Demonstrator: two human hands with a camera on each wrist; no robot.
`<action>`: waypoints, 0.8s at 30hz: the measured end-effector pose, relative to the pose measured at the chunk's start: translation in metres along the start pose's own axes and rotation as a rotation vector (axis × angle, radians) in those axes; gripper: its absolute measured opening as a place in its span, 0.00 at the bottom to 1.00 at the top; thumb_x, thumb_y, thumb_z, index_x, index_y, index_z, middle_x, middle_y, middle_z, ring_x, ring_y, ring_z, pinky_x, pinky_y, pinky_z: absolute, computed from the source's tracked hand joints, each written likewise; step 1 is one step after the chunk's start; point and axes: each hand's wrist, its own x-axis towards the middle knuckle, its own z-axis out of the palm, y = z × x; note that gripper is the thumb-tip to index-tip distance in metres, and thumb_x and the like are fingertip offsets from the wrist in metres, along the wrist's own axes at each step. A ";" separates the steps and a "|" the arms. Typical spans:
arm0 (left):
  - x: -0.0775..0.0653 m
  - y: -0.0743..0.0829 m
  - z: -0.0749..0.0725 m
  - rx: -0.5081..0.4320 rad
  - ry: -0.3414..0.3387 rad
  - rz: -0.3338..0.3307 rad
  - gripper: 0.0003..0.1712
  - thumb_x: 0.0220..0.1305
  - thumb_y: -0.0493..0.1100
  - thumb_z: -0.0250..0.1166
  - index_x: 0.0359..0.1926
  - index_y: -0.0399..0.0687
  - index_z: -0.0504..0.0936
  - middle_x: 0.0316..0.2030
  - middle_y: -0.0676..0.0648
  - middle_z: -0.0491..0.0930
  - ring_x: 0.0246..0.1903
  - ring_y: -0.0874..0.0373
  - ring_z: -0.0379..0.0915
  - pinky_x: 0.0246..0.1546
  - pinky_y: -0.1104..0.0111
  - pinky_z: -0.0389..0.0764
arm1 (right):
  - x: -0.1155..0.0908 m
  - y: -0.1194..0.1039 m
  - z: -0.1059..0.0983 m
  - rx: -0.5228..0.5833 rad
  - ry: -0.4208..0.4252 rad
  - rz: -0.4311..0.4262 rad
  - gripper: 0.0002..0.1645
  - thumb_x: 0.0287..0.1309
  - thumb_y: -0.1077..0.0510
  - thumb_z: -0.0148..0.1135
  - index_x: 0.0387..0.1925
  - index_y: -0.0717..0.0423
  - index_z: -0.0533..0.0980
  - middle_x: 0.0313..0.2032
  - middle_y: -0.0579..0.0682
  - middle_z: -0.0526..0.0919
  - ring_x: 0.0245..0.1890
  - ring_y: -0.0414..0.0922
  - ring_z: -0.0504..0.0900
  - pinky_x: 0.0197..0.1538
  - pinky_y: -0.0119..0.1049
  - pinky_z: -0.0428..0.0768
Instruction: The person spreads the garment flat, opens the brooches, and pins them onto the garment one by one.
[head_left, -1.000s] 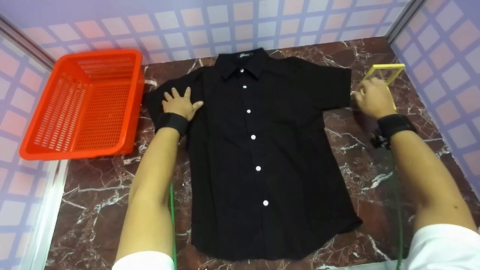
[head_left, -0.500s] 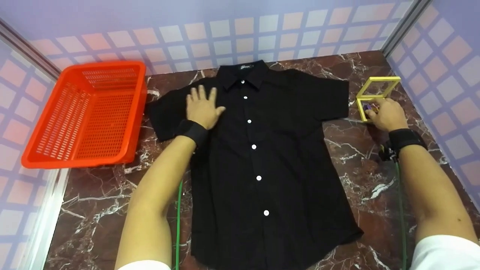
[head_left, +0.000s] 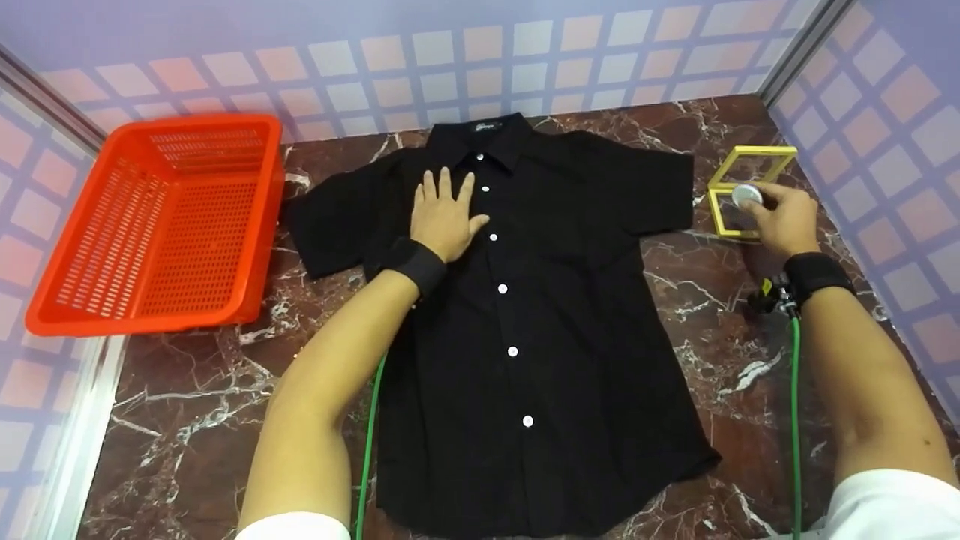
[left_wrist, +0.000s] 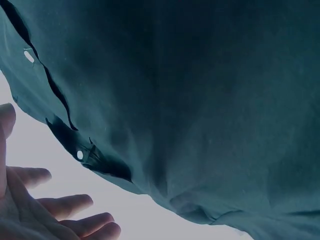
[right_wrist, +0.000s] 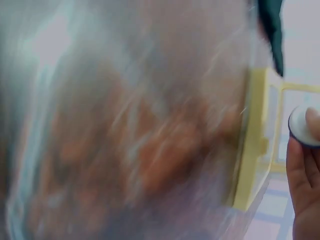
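A black short-sleeved shirt (head_left: 570, 300) lies spread out and buttoned, collar away from me. My left hand (head_left: 442, 221) is over its upper chest, fingers straight and spread, beside the button row. In the left wrist view the same hand (left_wrist: 50, 215) is at the lower left, near the dark cloth (left_wrist: 200, 100). Over a yellow-framed box (head_left: 716, 214) with its clear lid raised, my right hand (head_left: 787, 217) pinches a round badge (head_left: 746, 196) between thumb and fingers. The right wrist view shows the badge (right_wrist: 301, 127) with a pale surface and dark rim.
A red plastic basket (head_left: 259, 225) stands at the left, close to the shirt's left sleeve. Tiled-pattern walls (head_left: 480, 52) bound the marbled table (head_left: 180, 420) at the back and sides. Green cables (head_left: 796, 420) trail from both wrists.
My left hand has slid right from the sleeve to the chest. My right hand has gone from the box's frame to inside it, and now holds the badge above it.
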 end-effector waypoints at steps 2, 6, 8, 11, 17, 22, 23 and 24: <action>0.000 0.000 0.001 -0.003 -0.002 -0.008 0.42 0.64 0.66 0.46 0.72 0.53 0.47 0.69 0.33 0.46 0.67 0.34 0.37 0.66 0.49 0.44 | 0.002 -0.005 0.000 0.063 -0.014 -0.024 0.23 0.58 0.54 0.61 0.55 0.54 0.76 0.49 0.61 0.79 0.45 0.46 0.78 0.46 0.32 0.73; 0.001 0.002 0.005 -0.014 -0.012 -0.018 0.43 0.64 0.66 0.46 0.72 0.52 0.48 0.69 0.33 0.45 0.68 0.34 0.35 0.66 0.49 0.44 | 0.003 -0.017 0.002 0.166 -0.058 -0.008 0.27 0.54 0.51 0.64 0.57 0.52 0.74 0.48 0.59 0.80 0.39 0.30 0.77 0.38 0.20 0.69; 0.001 0.004 0.007 -0.017 -0.014 -0.017 0.43 0.64 0.67 0.46 0.72 0.52 0.48 0.69 0.32 0.45 0.67 0.33 0.35 0.66 0.49 0.44 | 0.003 -0.024 0.005 0.192 -0.060 0.002 0.28 0.52 0.51 0.66 0.55 0.55 0.75 0.45 0.57 0.82 0.36 0.25 0.77 0.36 0.18 0.69; 0.002 0.009 0.011 -0.024 -0.014 -0.016 0.44 0.64 0.67 0.47 0.72 0.51 0.48 0.69 0.32 0.45 0.67 0.33 0.35 0.66 0.49 0.44 | 0.003 -0.034 0.013 0.218 -0.059 -0.012 0.26 0.49 0.51 0.68 0.49 0.60 0.78 0.42 0.53 0.84 0.33 0.24 0.77 0.35 0.18 0.71; 0.005 0.023 0.017 -0.019 -0.004 0.001 0.43 0.63 0.67 0.47 0.72 0.50 0.51 0.69 0.33 0.47 0.67 0.34 0.37 0.66 0.49 0.46 | -0.001 -0.051 0.031 0.271 -0.075 -0.104 0.19 0.49 0.54 0.69 0.42 0.58 0.82 0.37 0.48 0.85 0.30 0.27 0.77 0.31 0.19 0.71; 0.007 0.036 0.022 -0.006 -0.018 0.036 0.43 0.63 0.67 0.47 0.71 0.50 0.52 0.69 0.34 0.48 0.67 0.34 0.38 0.65 0.49 0.47 | -0.002 -0.064 0.045 0.294 -0.115 -0.140 0.16 0.47 0.56 0.71 0.39 0.59 0.83 0.34 0.45 0.85 0.29 0.29 0.77 0.31 0.20 0.71; 0.007 0.039 0.023 -0.005 -0.022 0.041 0.43 0.63 0.67 0.47 0.71 0.50 0.52 0.69 0.34 0.48 0.67 0.34 0.38 0.65 0.49 0.47 | -0.002 -0.066 0.048 0.279 -0.122 -0.142 0.15 0.47 0.55 0.71 0.38 0.58 0.83 0.33 0.45 0.85 0.29 0.30 0.77 0.32 0.20 0.71; 0.007 0.041 0.023 -0.003 -0.026 0.045 0.43 0.64 0.67 0.46 0.71 0.50 0.51 0.69 0.34 0.48 0.67 0.34 0.38 0.66 0.50 0.46 | -0.003 -0.068 0.050 0.269 -0.128 -0.145 0.15 0.47 0.55 0.71 0.38 0.58 0.84 0.33 0.46 0.85 0.29 0.30 0.76 0.32 0.21 0.71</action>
